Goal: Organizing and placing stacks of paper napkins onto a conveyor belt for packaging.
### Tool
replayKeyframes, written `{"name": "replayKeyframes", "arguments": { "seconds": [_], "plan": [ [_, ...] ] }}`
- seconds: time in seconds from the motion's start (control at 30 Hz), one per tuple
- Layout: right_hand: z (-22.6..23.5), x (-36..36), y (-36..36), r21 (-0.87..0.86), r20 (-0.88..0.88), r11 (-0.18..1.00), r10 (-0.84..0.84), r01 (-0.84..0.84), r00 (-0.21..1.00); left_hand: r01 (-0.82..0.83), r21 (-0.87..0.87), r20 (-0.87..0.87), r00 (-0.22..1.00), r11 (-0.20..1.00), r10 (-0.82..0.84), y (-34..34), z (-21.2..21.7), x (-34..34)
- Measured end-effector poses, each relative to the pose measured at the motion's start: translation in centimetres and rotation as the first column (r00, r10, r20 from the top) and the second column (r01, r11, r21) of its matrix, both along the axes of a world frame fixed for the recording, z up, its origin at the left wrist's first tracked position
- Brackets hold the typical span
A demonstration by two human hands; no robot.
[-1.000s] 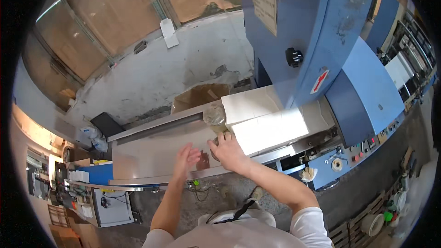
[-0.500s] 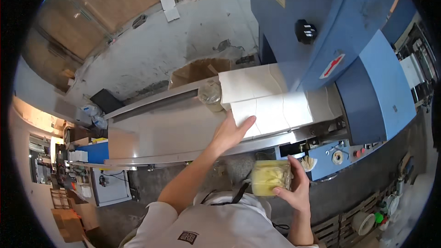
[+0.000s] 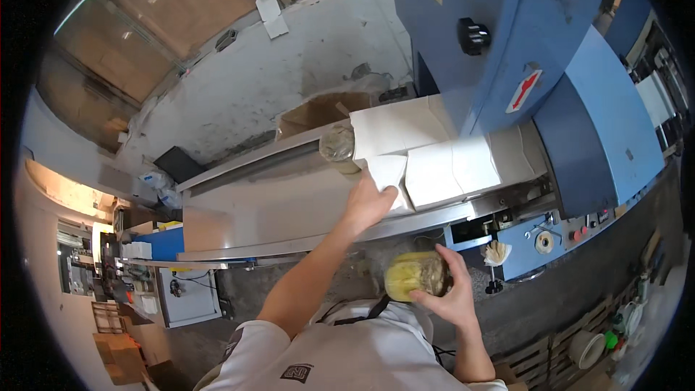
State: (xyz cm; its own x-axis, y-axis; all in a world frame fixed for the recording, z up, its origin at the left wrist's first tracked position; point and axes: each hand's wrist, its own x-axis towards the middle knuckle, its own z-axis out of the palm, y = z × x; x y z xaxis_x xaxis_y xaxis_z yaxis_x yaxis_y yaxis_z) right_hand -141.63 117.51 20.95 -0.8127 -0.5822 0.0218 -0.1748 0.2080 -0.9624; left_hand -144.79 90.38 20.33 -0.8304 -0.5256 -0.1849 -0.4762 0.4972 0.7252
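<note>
My left hand [image 3: 368,201] grips the left end of a small white paper piece [image 3: 387,171], thumb at its near side. This piece lies on the metal bench, slightly apart from the row of white paper pieces [image 3: 449,171] that runs toward the blue machine. My right hand [image 3: 455,291] holds a yellowish block wrapped in clear film [image 3: 415,276] in front of my body, fingers round its right side. Beyond my left hand stands a clear-wrapped round thing [image 3: 337,145], its contents hard to make out.
The blue machine [image 3: 499,36] with a black knob [image 3: 474,36] rises at the right. A cardboard box [image 3: 311,117] stands behind the metal bench [image 3: 268,206]. A tape roll [image 3: 544,242] lies on the blue ledge, and wooden pallets [image 3: 539,358] are at the lower right.
The end white piece has come away from the row, leaving a gap, with my left hand on it. My right hand has moved slightly left and turned the wrapped block.
</note>
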Motion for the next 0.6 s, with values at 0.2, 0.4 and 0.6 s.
{"name": "replayKeyframes", "arguments": {
  "seconds": [0.2,0.4,0.6],
  "plan": [
    [3.1,1.0,-7.0,-0.047,-0.08,0.994,0.098,-0.102,0.992,0.117,0.668,-0.285,0.953,0.735,0.107,-9.4,-5.0,8.6],
    [4.1,0.0,-16.0,0.059,-0.383,0.99,0.142,-0.129,0.913,-0.039,0.815,-0.234,0.891,0.578,0.39,-25.3,-10.1,22.9],
    [2.5,-2.3,-20.7,0.406,-0.583,0.91,0.188,0.083,0.791,-0.088,0.834,-0.179,0.89,0.545,0.418,-36.0,-9.9,32.9]
  ]
}}
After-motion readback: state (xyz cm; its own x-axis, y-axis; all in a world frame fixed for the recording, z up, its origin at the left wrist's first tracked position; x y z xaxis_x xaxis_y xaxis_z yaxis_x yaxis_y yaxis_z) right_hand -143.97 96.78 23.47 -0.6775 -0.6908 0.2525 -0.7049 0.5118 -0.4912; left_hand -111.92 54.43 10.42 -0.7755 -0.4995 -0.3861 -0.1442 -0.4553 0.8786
